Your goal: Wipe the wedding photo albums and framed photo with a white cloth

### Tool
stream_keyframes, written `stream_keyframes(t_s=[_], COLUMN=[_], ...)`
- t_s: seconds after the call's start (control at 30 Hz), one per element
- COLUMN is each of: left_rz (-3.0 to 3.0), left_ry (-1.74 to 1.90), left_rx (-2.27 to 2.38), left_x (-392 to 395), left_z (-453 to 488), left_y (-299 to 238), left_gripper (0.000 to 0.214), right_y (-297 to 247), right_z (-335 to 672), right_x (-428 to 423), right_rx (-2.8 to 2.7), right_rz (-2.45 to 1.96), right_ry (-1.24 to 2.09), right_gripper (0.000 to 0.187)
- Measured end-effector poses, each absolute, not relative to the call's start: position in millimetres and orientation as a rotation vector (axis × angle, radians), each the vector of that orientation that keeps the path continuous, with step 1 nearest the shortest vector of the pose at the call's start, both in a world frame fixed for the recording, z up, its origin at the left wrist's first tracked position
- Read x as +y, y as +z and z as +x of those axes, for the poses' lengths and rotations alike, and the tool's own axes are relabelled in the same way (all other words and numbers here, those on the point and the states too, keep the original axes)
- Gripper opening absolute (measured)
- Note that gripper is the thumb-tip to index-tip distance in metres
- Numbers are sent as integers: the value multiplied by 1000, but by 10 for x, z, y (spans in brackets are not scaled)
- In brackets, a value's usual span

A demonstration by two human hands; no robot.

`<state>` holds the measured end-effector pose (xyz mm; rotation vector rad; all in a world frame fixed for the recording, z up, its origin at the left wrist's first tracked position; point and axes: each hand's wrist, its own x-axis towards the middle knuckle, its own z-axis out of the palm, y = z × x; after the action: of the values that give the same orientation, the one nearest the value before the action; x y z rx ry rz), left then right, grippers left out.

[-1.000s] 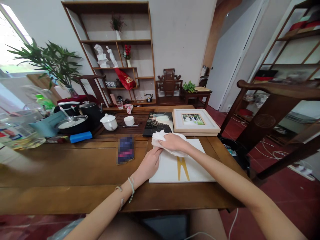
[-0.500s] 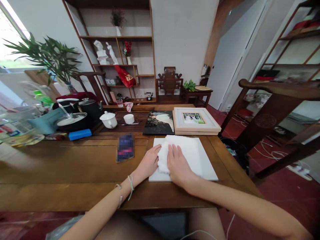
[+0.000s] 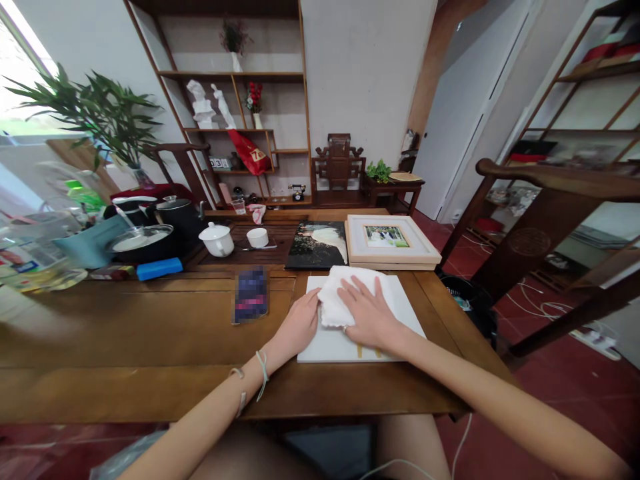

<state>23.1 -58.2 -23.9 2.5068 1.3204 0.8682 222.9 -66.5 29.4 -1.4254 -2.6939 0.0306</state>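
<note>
And there's the right hand (image 3: 370,317), fingers fanned out, grasping nothing, laid flat over the white cloth (image 3: 334,308) on the white board (image 3: 325,350), seemingly to spread its pressure evenly. At the board's left side the left hand (image 3: 301,322) rests by the cloth's edge (whether it pinches anything, nobody can tell from here), likely bracing against a slide, while the board lies flat on the desk (image 3: 200,343), just nearer than the framed picture (image 3: 421,248), within easy reach.

Number blocks (image 3: 219,163): "03" legible, third digit unclear. Red cloth (image 3: 245,150): yellow "7" legible, marking beside it unreadable.
</note>
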Motion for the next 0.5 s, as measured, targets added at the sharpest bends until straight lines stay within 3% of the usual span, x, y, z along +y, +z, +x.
stream_keyframes(t_s=[0.17, 0.33, 0.5], left_rz=[2539, 2529, 2519], left_ry=[874, 817, 788], left_rx=[1384, 1407, 1420], left_x=[-570, -580, -577], left_z=[219, 208, 199], left_y=[-316, -312, -325], left_gripper=[45, 48, 52], right_y=[196, 227, 260], right_z=[2274, 2188, 2279], right_x=[-621, -1103, -1537], right_rx=[-2634, -2729, -2801], right_rz=[-1521, -1463, -1273], right_ry=[-59, -181, -4], right_gripper=[76, 83, 88])
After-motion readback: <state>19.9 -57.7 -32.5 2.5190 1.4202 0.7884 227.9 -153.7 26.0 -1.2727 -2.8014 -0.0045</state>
